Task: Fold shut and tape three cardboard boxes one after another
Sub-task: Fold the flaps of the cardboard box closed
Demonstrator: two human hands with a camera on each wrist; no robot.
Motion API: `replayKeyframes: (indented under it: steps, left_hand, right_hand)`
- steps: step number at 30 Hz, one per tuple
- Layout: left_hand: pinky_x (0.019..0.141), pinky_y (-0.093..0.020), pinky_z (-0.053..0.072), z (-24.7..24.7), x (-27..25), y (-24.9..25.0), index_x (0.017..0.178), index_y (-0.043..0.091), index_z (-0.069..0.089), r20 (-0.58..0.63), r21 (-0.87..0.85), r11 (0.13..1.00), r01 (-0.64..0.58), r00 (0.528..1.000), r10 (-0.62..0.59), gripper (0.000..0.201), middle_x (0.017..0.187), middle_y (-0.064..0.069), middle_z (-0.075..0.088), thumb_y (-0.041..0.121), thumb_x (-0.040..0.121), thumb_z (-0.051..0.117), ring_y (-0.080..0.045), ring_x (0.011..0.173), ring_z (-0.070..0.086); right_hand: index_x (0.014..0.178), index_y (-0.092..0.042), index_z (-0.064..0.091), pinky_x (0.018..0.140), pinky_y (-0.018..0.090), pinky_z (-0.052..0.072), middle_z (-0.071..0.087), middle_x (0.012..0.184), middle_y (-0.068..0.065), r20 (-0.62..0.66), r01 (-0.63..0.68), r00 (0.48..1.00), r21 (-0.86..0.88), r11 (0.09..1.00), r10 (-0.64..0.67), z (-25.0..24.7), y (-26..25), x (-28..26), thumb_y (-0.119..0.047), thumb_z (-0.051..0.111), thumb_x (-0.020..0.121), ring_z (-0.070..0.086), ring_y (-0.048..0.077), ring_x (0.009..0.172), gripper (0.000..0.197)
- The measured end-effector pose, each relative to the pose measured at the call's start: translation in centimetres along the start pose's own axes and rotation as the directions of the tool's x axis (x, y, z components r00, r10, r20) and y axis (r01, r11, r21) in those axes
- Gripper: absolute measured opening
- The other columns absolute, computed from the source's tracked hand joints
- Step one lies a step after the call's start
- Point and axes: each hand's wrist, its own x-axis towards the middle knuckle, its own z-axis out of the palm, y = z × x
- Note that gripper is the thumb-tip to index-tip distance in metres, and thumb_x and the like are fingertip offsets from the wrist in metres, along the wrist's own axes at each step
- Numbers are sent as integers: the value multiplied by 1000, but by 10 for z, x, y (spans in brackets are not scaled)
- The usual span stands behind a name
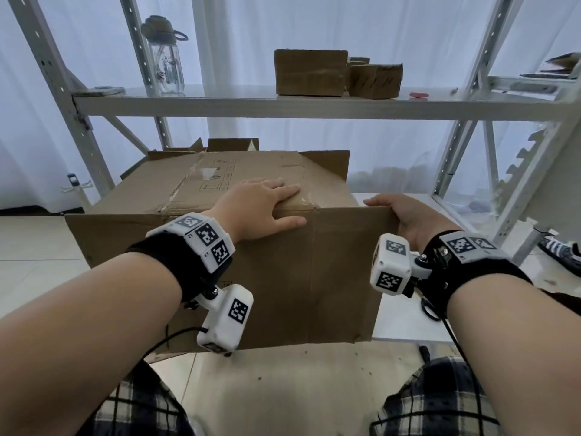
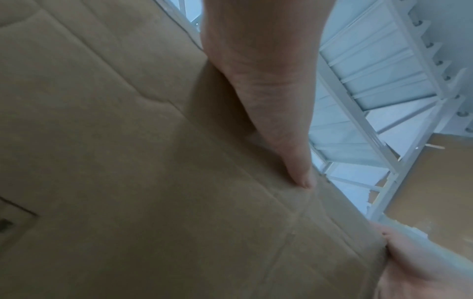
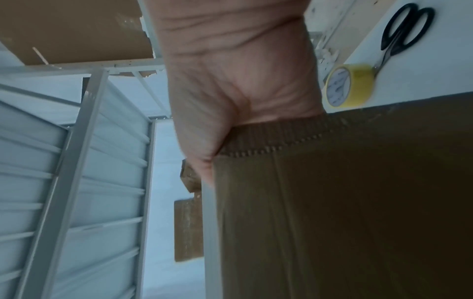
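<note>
White metal shelving (image 1: 220,105) behind — left hand (image 1: 261,206) flat, fingers spread on large brown cardboard box (image 1: 220,278); right hand (image 1: 405,215) gripping box's upper right corner.

One big box (image 1: 220,247) sits under the shelf (image 1: 283,105). On the shelf: two small boxes (image 1: 309,72) (maybe more behind), one bottle (image 1: 165,58). Two hands (image 1: 261,209).

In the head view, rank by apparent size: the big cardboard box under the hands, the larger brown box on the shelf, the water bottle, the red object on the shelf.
1. big cardboard box
2. shelf box, farther away
3. water bottle
4. red object
</note>
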Motion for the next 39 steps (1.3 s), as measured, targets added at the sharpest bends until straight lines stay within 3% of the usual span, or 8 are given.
replayKeyframes:
  steps: [7,11,15,23,28,32,37,39]
  left_hand:
    - [111,-37,27,-1,-22,-16,148,40,22,-49,26,992,-125,991,127,80,153,7,33,80,80,28,-19,139,33]
    - [111,-39,27,-5,-28,-17,148,38,7,-61,52,966,-253,965,256,71,154,-1,31,64,88,34,-26,138,32]
    - [115,-33,11,-19,-29,-16,145,42,-6,-99,56,962,-266,958,270,88,159,-1,10,51,86,59,-24,144,17]
    - [112,-62,-11,-67,-38,-32,135,51,-31,-260,187,979,-76,958,124,120,150,9,-33,54,73,72,-17,136,-36]
    - [112,-57,0,-67,-44,-43,143,45,-23,-276,330,932,-151,929,248,131,154,9,-24,41,63,82,-22,142,-20]
    - [118,-46,16,-54,-52,-54,136,45,-35,-202,347,926,-146,953,226,115,154,8,-23,34,84,67,-23,147,-5]
    - [100,-41,44,-36,-69,-66,146,43,-15,-125,105,987,125,986,-112,99,160,-5,9,41,86,63,-28,139,32]
    - [100,-42,44,-36,-76,-69,150,40,0,-47,-79,975,210,976,-214,89,157,-6,19,37,88,64,-27,132,43]
  right_hand:
    - [93,-3,61,49,42,58,69,67,14,36,32,999,56,998,-35,8,-10,-19,-9,61,90,67,24,51,6]
    - [112,-5,56,57,37,60,66,87,12,115,184,974,101,978,-195,12,-25,-36,0,55,91,68,23,70,22]
    - [112,-6,56,61,32,60,63,102,12,116,420,897,80,904,-427,38,-39,-57,5,51,92,64,22,88,24]
    - [111,-16,60,63,28,58,68,100,4,245,664,695,142,734,-676,66,-62,-100,4,56,90,67,17,86,29]
    - [101,-8,59,68,32,55,65,96,11,261,573,759,166,802,-596,77,-48,-102,18,50,76,61,28,91,37]
    - [120,-7,58,82,35,58,67,110,11,304,492,799,168,854,-520,86,-28,-96,-3,59,90,64,25,100,31]
    - [114,-3,59,81,37,57,68,102,12,314,373,831,298,879,-459,98,9,-83,11,53,86,65,26,95,32]
    - [105,-4,61,76,36,58,69,96,12,308,348,838,335,876,-450,105,22,-78,15,53,83,67,24,87,31]
